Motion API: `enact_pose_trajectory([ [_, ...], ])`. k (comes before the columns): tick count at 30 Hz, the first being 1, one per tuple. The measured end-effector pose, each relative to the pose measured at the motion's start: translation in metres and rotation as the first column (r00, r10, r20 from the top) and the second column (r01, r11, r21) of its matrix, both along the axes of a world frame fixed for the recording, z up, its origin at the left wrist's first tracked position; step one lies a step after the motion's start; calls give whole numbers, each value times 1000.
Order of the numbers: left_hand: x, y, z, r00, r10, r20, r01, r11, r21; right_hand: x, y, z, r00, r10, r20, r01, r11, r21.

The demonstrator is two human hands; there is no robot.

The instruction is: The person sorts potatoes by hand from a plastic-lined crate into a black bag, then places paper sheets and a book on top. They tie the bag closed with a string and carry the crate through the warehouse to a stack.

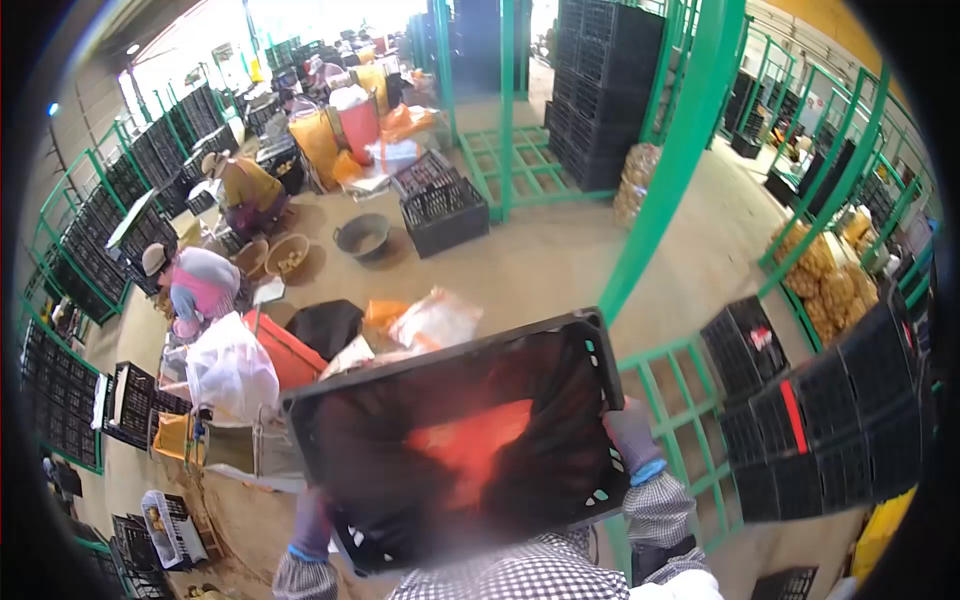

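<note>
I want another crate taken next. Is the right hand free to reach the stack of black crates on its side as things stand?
Probably not yet: the right hand grips the rim of the black crate, which the left hand also holds. The crate stack stands near on that side.

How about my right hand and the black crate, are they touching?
Touching. The head view shows the gloved right hand clasped over the right rim of the black crate, with no gap.
</note>
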State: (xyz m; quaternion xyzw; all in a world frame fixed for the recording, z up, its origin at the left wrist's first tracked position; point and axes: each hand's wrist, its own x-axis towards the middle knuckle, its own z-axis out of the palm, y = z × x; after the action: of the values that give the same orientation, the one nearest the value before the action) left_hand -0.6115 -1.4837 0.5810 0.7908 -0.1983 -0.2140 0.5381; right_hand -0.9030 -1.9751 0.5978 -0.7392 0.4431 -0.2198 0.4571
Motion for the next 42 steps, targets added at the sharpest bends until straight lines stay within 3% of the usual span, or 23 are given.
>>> enact_pose_trajectory([
  [1, -1, -15, -2, 995, 24, 99, -24, 1000, 3, 28, -23, 27, 1000, 23, 8, -24, 999, 49],
  [3, -19, -54, 23, 974, 124, 188, -119, 992, -36, 67, -79, 47, 963, 72, -260, -68, 997, 22],
  [5, -15, -82, 20, 972, 204, 120, -192, 976, -108, 109, -120, 66, 987, 109, -116, -100, 992, 82],
  [6, -9, -80, 2, 945, 246, 214, -241, 969, -47, 129, -143, 63, 986, 141, -88, -132, 986, 107],
  [8, -4, -111, 16, 888, 199, 414, -270, 955, 121, 167, -180, 53, 976, 205, -68, -195, 972, 135],
  [11, 25, -160, 22, 854, 189, 484, -322, 924, 207, 228, -228, 44, 961, 268, -69, -256, 955, 148],
  [13, 63, -172, -17, 873, 239, 425, -344, 920, 190, 272, -258, 41, 952, 299, -59, -287, 945, 161],
  [15, 109, -211, -26, 840, 197, 505, -301, 944, 133, 313, -282, 38, 957, 288, -36, -276, 941, 197],
  [19, 219, -296, -7, 928, 200, 313, -251, 959, 132, 382, -333, 47, 963, 213, -165, -157, 941, 299],
  [20, 250, -320, 2, 940, 186, 288, -233, 962, 142, 383, -359, 8, 969, 197, -147, -137, 930, 341],
  [21, 272, -338, 17, 938, 127, 323, -192, 965, 176, 383, -368, 12, 978, 163, -128, -102, 917, 385],
  [23, 319, -372, 41, 975, 120, 189, -148, 978, 144, 388, -380, 28, 998, 32, -49, -5, 885, 466],
  [25, 370, -441, 45, 957, 202, -206, -208, 978, -8, 383, -404, 18, 988, -70, -137, 118, 914, 388],
  [26, 398, -480, 34, 852, 191, -488, -323, 924, -203, 381, -418, 8, 970, -127, -209, 197, 913, 358],
  [27, 428, -519, 25, 887, 131, -443, -238, 951, -196, 382, -439, 0, 945, -183, -272, 267, 910, 317],
  [30, 476, -650, 50, 911, 22, -413, -51, 997, -59, 362, -498, -44, 933, -355, -60, 358, 896, 263],
  [31, 503, -683, 21, 970, -103, -221, 97, 994, -40, 359, -510, -41, 909, -413, -56, 411, 863, 293],
  [33, 510, -786, 48, 896, -83, -436, 111, 993, 39, 350, -545, -17, 852, -521, -56, 506, 789, 349],
  [34, 528, -823, 38, 893, -233, -384, 261, 965, 20, 325, -555, -58, 852, -517, -80, 520, 822, 231],
  [35, 547, -861, 28, 868, -377, -324, 398, 918, -1, 320, -569, -57, 792, -604, -92, 605, 753, 259],
  [37, 524, -958, 60, 738, -287, -611, 293, 952, -93, 310, -584, -47, 660, -748, -74, 722, 604, 338],
  [40, 490, -1091, 96, 751, -404, -522, 484, 875, 19, 283, -611, -39, 457, -889, 33, 793, 424, 437],
  [42, 483, -1175, 85, 641, -523, -562, 613, 789, -35, 260, -620, -53, 357, -931, 79, 817, 352, 458],
])
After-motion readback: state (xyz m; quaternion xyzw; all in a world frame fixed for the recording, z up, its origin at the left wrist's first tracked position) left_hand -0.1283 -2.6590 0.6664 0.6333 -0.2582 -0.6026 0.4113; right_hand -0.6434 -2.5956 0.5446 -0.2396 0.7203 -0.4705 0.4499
